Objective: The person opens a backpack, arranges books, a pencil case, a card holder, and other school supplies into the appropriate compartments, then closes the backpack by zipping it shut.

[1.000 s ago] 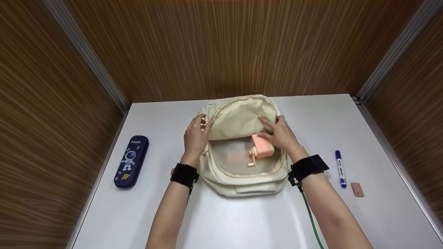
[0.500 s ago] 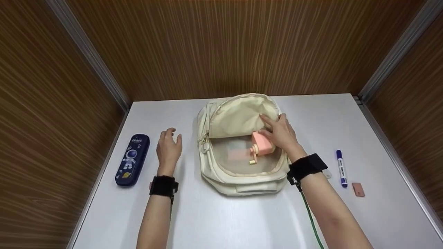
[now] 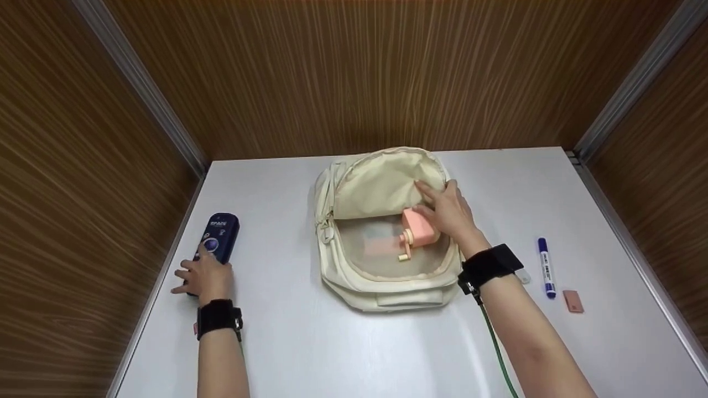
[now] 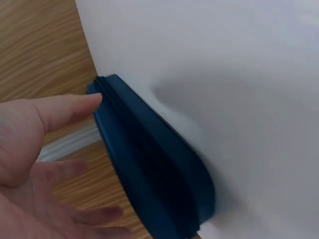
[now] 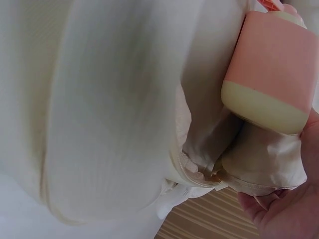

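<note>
A navy pencil case (image 3: 217,243) printed with an astronaut is laid flat, lengthwise, well left of the cream backpack (image 3: 381,232). The backpack is spread open; a pink sharpener (image 3: 418,231) is seen inside its mouth.

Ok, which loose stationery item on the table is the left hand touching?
The navy pencil case by the left wall; the blue marker and eraser lie untouched on the right.
</note>
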{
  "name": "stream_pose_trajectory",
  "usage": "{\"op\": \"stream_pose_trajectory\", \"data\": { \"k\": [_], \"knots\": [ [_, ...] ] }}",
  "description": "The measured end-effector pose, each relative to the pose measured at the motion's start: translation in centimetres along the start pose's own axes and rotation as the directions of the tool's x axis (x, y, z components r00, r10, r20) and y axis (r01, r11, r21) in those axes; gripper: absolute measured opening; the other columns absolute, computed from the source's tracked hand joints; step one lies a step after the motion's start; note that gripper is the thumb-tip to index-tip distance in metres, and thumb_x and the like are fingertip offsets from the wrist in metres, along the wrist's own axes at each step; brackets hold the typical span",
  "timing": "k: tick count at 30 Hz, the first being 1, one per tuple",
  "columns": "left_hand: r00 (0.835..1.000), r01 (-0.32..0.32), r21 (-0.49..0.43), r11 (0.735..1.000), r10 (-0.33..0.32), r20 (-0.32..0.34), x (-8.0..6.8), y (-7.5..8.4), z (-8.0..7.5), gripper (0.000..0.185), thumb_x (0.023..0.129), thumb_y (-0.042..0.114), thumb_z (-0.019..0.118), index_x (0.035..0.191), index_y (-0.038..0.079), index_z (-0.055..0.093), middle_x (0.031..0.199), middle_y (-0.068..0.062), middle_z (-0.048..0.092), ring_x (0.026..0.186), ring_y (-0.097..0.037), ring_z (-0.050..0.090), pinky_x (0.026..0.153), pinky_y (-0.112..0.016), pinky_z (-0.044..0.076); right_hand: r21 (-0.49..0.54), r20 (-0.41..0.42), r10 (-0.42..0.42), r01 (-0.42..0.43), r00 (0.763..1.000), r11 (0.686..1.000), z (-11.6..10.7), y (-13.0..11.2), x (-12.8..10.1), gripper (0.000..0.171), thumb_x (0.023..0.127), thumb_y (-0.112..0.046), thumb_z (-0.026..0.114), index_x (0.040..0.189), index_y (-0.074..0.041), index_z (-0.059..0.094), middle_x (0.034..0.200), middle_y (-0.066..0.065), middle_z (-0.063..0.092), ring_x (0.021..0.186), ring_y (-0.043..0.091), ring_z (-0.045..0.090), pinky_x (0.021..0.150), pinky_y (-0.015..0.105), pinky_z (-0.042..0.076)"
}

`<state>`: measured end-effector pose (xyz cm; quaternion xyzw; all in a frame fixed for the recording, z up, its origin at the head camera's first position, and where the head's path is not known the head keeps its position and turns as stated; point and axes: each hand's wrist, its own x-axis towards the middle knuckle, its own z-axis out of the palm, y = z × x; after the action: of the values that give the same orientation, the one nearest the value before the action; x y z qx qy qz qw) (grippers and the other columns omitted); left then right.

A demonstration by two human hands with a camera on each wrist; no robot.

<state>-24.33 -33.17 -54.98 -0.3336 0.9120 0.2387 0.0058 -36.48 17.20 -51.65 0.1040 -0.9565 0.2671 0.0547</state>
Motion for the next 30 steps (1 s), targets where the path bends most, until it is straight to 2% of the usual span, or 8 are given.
{"op": "stream_pose_trajectory", "data": {
  "k": [2, 5, 9, 15, 19, 24, 27, 30],
  "knots": [
    [1.0, 0.006, -0.019, 1.0, -0.006, 0.013, -0.1, -0.6, 0.1, 0.077, 0.091, 0.014, 0.058, 0.156, 0.009, 0.018, 0.142, -0.048, 0.015, 0.133, -0.064, 0.015, 0.095, -0.083, 0.011, 0.002, 0.001, -0.004, 0.004, 1.0, 1.0, 0.0, 0.0, 0.0, 0.063, 0.088, -0.045, 0.071, 0.146, -0.037, 0.047, 0.125, 0.027, 0.035, 0.094, 0.036, 0.049, 0.075, 0.05, 0.046],
    [1.0, -0.011, -0.057, 0.998, 0.01, -0.024, -0.3, -1.3, 0.3, 0.072, 0.09, 0.009, 0.057, 0.154, 0.009, 0.026, 0.136, -0.047, 0.027, 0.126, -0.063, 0.028, 0.093, -0.079, 0.025, 0.008, 0.004, 0.002, -0.002, 1.0, 1.0, 0.1, -0.1, -0.1, 0.063, 0.088, -0.045, 0.071, 0.145, -0.038, 0.047, 0.126, 0.026, 0.034, 0.096, 0.037, 0.048, 0.076, 0.05, 0.046],
    [0.996, -0.052, -0.085, 0.995, 0.046, -0.073, -0.4, -1.3, 0.5, 0.063, 0.089, 0.008, 0.061, 0.148, 0.004, 0.039, 0.128, -0.046, 0.037, 0.12, -0.061, 0.035, 0.089, -0.074, 0.034, 0.013, 0.005, 0.012, -0.012, 1.0, 1.0, 0.2, -0.2, 0.0, 0.063, 0.087, -0.045, 0.071, 0.145, -0.039, 0.047, 0.128, 0.025, 0.034, 0.098, 0.036, 0.048, 0.077, 0.049, 0.046],
    [0.993, -0.114, -0.096, 0.989, 0.112, -0.028, -0.8, 0.0, 0.3, 0.058, 0.091, 0.016, 0.065, 0.143, 0.001, 0.045, 0.125, -0.045, 0.042, 0.118, -0.06, 0.038, 0.088, -0.069, 0.039, 0.018, 0.01, 0.004, -0.004, 1.0, 1.0, 0.4, 0.0, 0.1, 0.064, 0.087, -0.045, 0.071, 0.146, -0.039, 0.045, 0.129, 0.027, 0.034, 0.099, 0.037, 0.049, 0.077, 0.05, 0.046],
    [0.983, -0.179, -0.122, 0.976, 0.181, 0.005, -2.0, 1.8, -1.0, 0.061, 0.092, 0.024, 0.065, 0.146, 0.003, 0.044, 0.129, -0.042, 0.045, 0.117, -0.057, 0.043, 0.088, -0.067, 0.04, 0.017, 0.011, 0.003, -0.003, 1.0, 1.0, 0.4, 0.0, 0.0, 0.064, 0.087, -0.045, 0.071, 0.146, -0.039, 0.045, 0.128, 0.027, 0.034, 0.099, 0.036, 0.048, 0.078, 0.049, 0.046],
    [0.954, -0.3, -0.202, 0.932, 0.295, -0.052, -4.8, 4.3, -3.6, 0.061, 0.093, 0.031, 0.065, 0.145, 0.004, 0.047, 0.13, -0.033, 0.053, 0.115, -0.049, 0.052, 0.085, -0.06, 0.044, 0.018, 0.012, 0.005, -0.005, 1.0, 1.0, 0.4, 0.1, 0.0, 0.064, 0.087, -0.046, 0.07, 0.146, -0.039, 0.045, 0.128, 0.026, 0.035, 0.099, 0.036, 0.048, 0.077, 0.05, 0.046],
    [0.926, -0.378, -0.262, 0.888, 0.366, -0.093, -6.7, 5.6, -5.2, 0.059, 0.093, 0.033, 0.066, 0.144, 0.008, 0.049, 0.129, -0.03, 0.055, 0.115, -0.045, 0.053, 0.086, -0.059, 0.044, 0.025, 0.003, 0.006, -0.006, 1.0, 1.0, 0.4, 0.1, 0.1, 0.064, 0.087, -0.046, 0.071, 0.145, -0.04, 0.046, 0.127, 0.026, 0.035, 0.098, 0.037, 0.049, 0.077, 0.05, 0.046],
    [0.894, -0.444, -0.322, 0.836, 0.44, -0.089, -8.5, 6.8, -6.5, 0.058, 0.093, 0.034, 0.068, 0.144, 0.012, 0.051, 0.129, -0.028, 0.055, 0.113, -0.042, 0.055, 0.087, -0.057, 0.045, 0.018, -0.002, -0.003, 0.003, 1.0, 1.0, 0.4, 0.1, 0.1, 0.064, 0.087, -0.046, 0.071, 0.145, -0.039, 0.046, 0.128, 0.026, 0.035, 0.098, 0.038, 0.049, 0.077, 0.051, 0.046]
  ]
}}
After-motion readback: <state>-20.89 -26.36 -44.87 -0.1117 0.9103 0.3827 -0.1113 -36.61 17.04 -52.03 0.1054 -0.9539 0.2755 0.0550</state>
